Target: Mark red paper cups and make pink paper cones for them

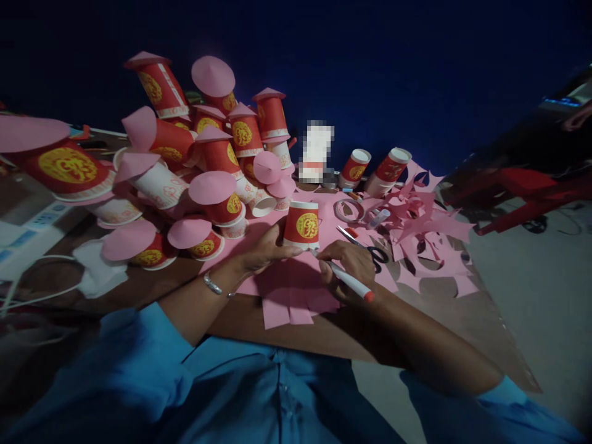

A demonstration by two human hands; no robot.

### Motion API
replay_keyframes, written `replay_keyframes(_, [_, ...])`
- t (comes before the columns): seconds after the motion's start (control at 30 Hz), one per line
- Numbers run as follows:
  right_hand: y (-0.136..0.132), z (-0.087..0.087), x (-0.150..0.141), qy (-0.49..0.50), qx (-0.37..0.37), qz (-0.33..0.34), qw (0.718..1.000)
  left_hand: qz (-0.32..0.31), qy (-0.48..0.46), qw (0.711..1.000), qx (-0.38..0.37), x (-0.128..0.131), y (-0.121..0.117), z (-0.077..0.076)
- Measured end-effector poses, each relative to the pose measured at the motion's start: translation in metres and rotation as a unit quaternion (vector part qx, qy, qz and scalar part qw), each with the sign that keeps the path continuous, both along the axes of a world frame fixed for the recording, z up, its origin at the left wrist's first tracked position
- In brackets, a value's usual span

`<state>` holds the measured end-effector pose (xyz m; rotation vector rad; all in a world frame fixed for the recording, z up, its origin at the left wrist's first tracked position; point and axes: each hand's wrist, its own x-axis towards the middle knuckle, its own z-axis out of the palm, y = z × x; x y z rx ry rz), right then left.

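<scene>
A red paper cup [301, 225] with a gold emblem is upside down, its white base on top, above pink paper [250, 265]. My left hand [263, 251] grips the cup from its left side. In my right hand [349, 265] is a white marker [349, 282] with a red end, its tip touching or very near the cup's lower rim. Scissors with black handles [379, 256] lie just beyond my right hand. Strips of pink paper [296, 308] lie below the hands at the table's near edge.
Several red cups topped with pink paper cones [215, 151] are crowded on the left. Two more red cups [355, 168] stand at the back. A roll of tape [349, 211], a glue stick [378, 217] and cut pink scraps [430, 228] cover the right. A red stool [522, 191] stands beyond.
</scene>
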<state>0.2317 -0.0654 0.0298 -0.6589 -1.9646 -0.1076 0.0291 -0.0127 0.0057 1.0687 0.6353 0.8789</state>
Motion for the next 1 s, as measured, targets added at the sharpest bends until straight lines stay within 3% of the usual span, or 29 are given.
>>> replay_keyframes(1.0, [0.0052, -0.0048, -0.0004, -0.007, 0.033, -0.022, 0.999, -0.001, 0.029, 0.999, 0.034, -0.0027, -0.0007, 0.0015])
